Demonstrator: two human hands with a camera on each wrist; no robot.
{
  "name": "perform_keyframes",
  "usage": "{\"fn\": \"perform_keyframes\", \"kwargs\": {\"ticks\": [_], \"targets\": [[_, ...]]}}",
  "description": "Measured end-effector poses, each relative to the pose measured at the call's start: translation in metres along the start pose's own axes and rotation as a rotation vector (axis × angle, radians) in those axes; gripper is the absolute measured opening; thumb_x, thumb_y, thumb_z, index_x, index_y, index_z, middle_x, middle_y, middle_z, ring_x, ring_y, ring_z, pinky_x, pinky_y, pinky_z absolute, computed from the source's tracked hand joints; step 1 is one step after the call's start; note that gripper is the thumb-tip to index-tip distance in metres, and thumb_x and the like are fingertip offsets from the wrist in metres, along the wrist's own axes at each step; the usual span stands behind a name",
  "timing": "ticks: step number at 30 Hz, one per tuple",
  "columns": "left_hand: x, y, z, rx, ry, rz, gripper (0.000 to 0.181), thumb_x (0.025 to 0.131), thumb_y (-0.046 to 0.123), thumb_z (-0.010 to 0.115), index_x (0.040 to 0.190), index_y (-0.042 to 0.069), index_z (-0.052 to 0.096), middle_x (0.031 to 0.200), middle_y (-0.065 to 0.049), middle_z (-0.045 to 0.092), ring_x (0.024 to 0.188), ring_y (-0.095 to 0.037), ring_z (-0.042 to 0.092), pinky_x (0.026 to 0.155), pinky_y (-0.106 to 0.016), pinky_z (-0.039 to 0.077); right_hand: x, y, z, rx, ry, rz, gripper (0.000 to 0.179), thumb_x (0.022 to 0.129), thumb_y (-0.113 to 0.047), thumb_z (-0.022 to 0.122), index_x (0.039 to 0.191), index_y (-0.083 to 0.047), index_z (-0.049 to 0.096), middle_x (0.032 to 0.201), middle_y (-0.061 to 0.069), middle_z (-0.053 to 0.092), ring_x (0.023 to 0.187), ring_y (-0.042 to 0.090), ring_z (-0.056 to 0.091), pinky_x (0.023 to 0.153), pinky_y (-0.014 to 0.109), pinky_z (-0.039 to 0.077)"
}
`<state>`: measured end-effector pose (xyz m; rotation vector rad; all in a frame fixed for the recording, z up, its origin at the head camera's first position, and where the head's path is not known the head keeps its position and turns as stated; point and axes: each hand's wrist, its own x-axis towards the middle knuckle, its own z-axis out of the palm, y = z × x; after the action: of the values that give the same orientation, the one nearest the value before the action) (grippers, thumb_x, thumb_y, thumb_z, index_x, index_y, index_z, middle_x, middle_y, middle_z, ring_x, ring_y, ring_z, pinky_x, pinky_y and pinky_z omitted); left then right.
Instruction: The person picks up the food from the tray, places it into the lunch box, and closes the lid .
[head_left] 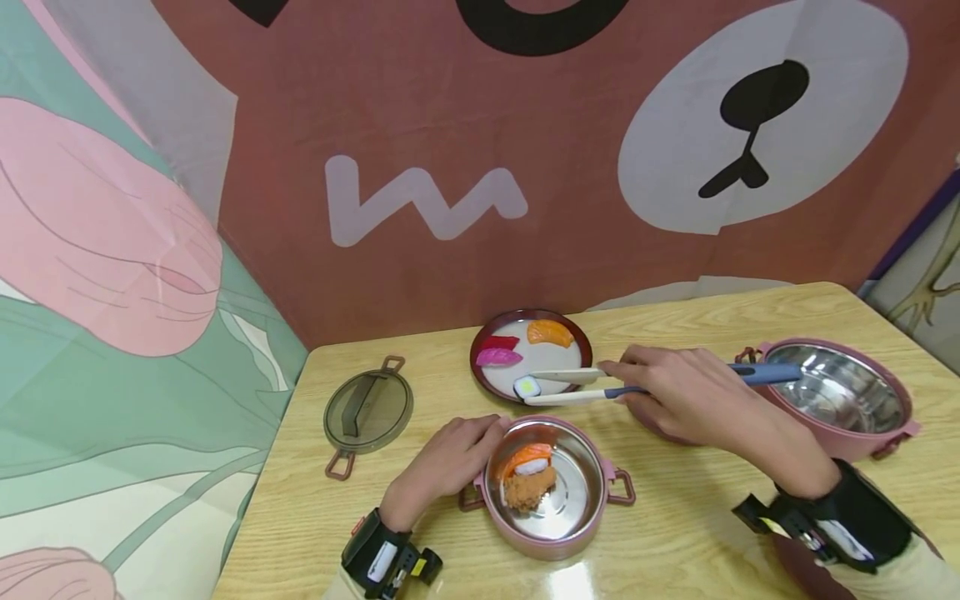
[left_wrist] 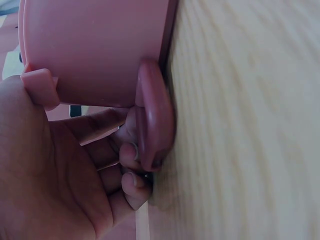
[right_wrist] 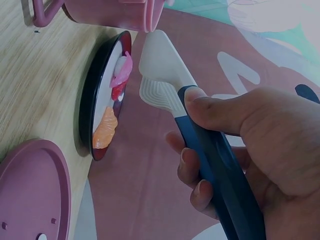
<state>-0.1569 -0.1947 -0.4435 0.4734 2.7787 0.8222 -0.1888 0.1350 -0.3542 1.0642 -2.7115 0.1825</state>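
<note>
My right hand (head_left: 678, 392) grips blue-handled tongs (right_wrist: 215, 160) with pale tips. Between those tips a small sushi roll (head_left: 527, 387), white with a yellow-green centre, shows at the front of the dark-rimmed plate (head_left: 480, 379). Also on the plate are an orange sushi piece (head_left: 550, 333), a magenta piece (head_left: 498, 357) and a red piece (head_left: 501, 342). My left hand (head_left: 453, 454) holds the side of a pink pot (head_left: 551, 548), fingers curled by its handle (left_wrist: 159, 117). Inside the pot lie a shrimp sushi piece (head_left: 531, 457) and a fried chicken piece (head_left: 529, 488).
A translucent lid (head_left: 386, 408) with a dark handle lies on the table (head_left: 292, 525) to the left. At the right stands a larger pink pot (head_left: 840, 387) with a steel inside. A round pink piece (right_wrist: 37, 187) lies below my right hand. Behind the table hangs a printed cloth (head_left: 420, 275).
</note>
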Motion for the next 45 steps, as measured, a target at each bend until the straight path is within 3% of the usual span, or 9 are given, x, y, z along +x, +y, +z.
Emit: {"fn": "perform_keyframes", "kwargs": {"ticks": [14,19,22,30,40,45], "targets": [[0.000,0.001,0.000,-0.004,0.003,0.012,0.070,0.105,0.068,0.017,0.132,0.026,0.067,0.119,0.006,0.072,0.121,-0.020,0.063,0.109,-0.047,0.046,-0.013,-0.004,-0.006,-0.011,0.091,-0.070,0.043,0.085,-0.019,0.081,0.127,-0.023,0.073,0.100,-0.007,0.070,0.066,0.000,0.048,0.048,0.017,0.031],[0.000,0.000,0.000,-0.004,0.006,0.016,0.070,0.105,0.068,0.017,0.131,0.026,0.067,0.117,0.006,0.072,0.120,-0.020,0.064,0.108,-0.047,0.046,-0.017,-0.007,-0.008,-0.016,0.100,-0.084,0.042,0.084,-0.021,0.083,0.125,-0.024,0.074,0.102,-0.006,0.071,0.073,0.003,0.055,0.052,0.017,0.036],[-0.001,0.000,0.000,-0.005,0.007,0.008,0.072,0.105,0.069,0.017,0.136,0.027,0.065,0.125,0.006,0.071,0.124,-0.021,0.062,0.111,-0.048,0.045,-0.019,-0.009,-0.009,-0.021,0.102,-0.095,0.043,0.083,-0.022,0.085,0.125,-0.025,0.074,0.103,-0.006,0.071,0.077,0.004,0.058,0.054,0.018,0.040],[0.000,0.000,0.000,-0.002,0.010,0.008,0.072,0.104,0.070,0.016,0.137,0.027,0.065,0.127,0.005,0.071,0.122,-0.020,0.063,0.109,-0.047,0.046,-0.026,-0.012,-0.012,-0.032,0.136,-0.140,0.043,0.082,-0.022,0.086,0.124,-0.026,0.074,0.105,-0.008,0.070,0.079,0.001,0.056,0.062,0.022,0.047],[0.000,0.001,0.000,-0.018,0.013,0.017,0.070,0.104,0.069,0.019,0.135,0.028,0.066,0.128,0.007,0.070,0.123,-0.018,0.063,0.109,-0.046,0.047,-0.037,-0.016,-0.019,-0.046,0.119,-0.154,0.044,0.083,-0.025,0.085,0.124,-0.029,0.071,0.113,-0.011,0.068,0.080,-0.001,0.055,0.065,0.027,0.050],[0.000,0.001,0.000,-0.002,0.014,0.017,0.069,0.106,0.067,0.018,0.131,0.026,0.068,0.117,0.007,0.072,0.119,-0.019,0.064,0.107,-0.046,0.048,-0.042,-0.017,-0.023,-0.054,0.093,-0.151,0.046,0.083,-0.028,0.085,0.126,-0.033,0.070,0.118,-0.012,0.068,0.081,-0.002,0.059,0.063,0.028,0.050]]}}
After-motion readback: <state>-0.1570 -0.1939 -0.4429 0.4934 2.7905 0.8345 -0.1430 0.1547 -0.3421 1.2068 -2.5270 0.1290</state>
